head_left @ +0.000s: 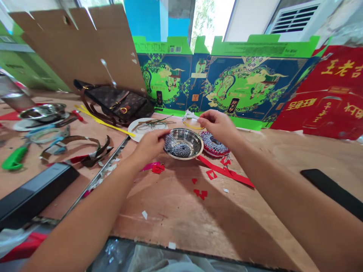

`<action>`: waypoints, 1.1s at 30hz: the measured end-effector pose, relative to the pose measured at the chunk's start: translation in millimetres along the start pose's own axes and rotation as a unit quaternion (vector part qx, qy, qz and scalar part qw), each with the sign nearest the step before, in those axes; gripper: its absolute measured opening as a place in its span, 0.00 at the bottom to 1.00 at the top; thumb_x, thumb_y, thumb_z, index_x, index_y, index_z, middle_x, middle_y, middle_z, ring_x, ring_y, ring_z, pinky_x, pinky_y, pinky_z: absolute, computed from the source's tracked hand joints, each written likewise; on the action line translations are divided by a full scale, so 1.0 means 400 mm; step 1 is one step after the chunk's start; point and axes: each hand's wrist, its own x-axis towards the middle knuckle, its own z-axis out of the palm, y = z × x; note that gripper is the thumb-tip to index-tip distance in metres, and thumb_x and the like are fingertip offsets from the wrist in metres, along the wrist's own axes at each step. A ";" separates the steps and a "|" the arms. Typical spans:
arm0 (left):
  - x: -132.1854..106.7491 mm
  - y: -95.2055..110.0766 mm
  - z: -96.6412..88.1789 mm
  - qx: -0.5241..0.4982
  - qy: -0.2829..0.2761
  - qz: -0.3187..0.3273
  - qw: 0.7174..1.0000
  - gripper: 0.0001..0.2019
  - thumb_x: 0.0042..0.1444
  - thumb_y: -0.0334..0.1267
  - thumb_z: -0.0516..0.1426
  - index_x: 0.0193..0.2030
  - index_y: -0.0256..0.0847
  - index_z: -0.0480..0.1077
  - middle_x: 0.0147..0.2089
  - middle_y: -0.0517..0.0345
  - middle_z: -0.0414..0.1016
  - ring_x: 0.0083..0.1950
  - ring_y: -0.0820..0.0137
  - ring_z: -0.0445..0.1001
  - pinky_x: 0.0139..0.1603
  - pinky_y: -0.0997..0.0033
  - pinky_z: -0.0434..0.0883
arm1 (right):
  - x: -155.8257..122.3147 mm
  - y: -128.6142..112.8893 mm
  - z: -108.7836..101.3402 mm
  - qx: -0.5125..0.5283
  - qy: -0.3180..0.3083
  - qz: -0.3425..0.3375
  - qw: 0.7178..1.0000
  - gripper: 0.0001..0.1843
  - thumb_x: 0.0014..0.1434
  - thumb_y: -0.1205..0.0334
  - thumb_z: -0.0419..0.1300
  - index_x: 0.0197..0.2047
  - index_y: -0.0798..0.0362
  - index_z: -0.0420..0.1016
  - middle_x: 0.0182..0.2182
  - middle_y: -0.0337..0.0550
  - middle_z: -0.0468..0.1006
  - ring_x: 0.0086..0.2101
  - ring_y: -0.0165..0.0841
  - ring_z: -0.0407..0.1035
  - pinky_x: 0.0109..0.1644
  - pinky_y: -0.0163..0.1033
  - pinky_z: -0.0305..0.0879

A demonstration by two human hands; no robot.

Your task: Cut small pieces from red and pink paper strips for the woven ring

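A small shiny steel bowl [190, 140] sits mid-table with a dark patterned coil of material [179, 149] inside. My left hand [150, 145] grips the bowl's left rim, fingers curled over the edge. My right hand [216, 124] hovers just above and behind the bowl, its thumb and fingers pinched on a small white piece [190, 114]. A red, white and blue patterned pad [213, 144] lies right of the bowl, under my right wrist.
Red paper strips [227, 172] and scraps litter the wooden table. A brown handbag [119, 102], white plate [143, 126], steel dish [42, 111], green-handled tool [14, 158] and straps lie left. Green-blue printed cartons [244, 83] and a red carton [326, 102] stand behind. A black phone [334, 192] lies at the right.
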 end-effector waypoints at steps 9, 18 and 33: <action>-0.010 0.007 -0.018 0.071 -0.006 0.003 0.997 0.17 0.55 0.29 0.50 0.39 0.43 0.81 0.42 0.57 0.84 0.46 0.61 0.80 0.50 0.66 0.72 | -0.005 0.007 0.128 -0.068 -0.116 -0.059 0.989 0.06 0.61 0.70 0.59 0.38 0.57 0.78 0.35 0.46 0.82 0.34 0.34 0.72 0.38 0.37 0.63; 0.000 -0.013 -0.013 0.103 -0.005 0.012 0.995 0.14 0.61 0.39 0.54 0.46 0.39 0.79 0.47 0.49 0.81 0.46 0.60 0.78 0.49 0.64 0.71 | -0.004 0.013 0.092 -0.085 -0.114 -0.113 0.983 0.15 0.64 0.69 0.58 0.53 0.56 0.78 0.52 0.51 0.79 0.50 0.36 0.72 0.56 0.39 0.65; -0.008 0.002 0.025 0.124 -0.153 0.175 0.965 0.08 0.60 0.37 0.60 0.42 0.42 0.81 0.43 0.50 0.80 0.46 0.59 0.75 0.50 0.59 0.70 | -0.282 0.148 -0.093 -0.023 -0.024 0.029 0.999 0.13 0.62 0.57 0.57 0.43 0.51 0.81 0.38 0.44 0.83 0.34 0.35 0.73 0.37 0.40 0.68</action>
